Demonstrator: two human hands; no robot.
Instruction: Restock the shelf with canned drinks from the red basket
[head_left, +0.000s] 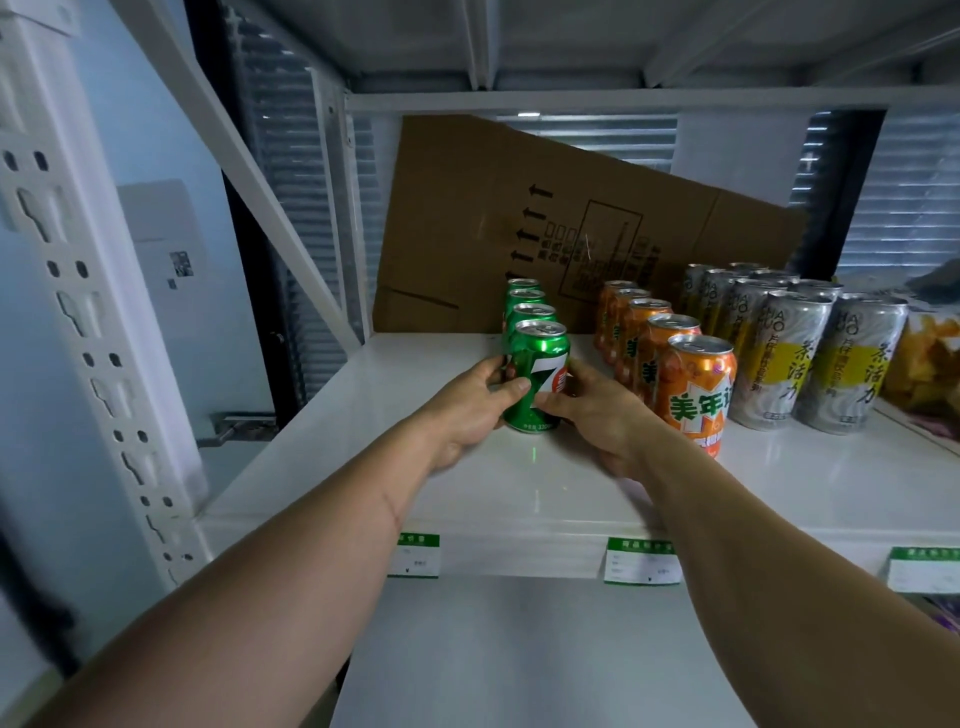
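Observation:
A green 7-Up can stands upright on the white shelf, at the front of a row of green cans that runs toward the back. My left hand grips its left side with thumb and fingers curled round it. My right hand holds its right side, thumb across the label. The red basket is out of view.
To the right stand a row of orange cans and rows of tall silver cans. A flattened cardboard box leans at the back. A snack bag lies far right. Price tags line the shelf's front edge.

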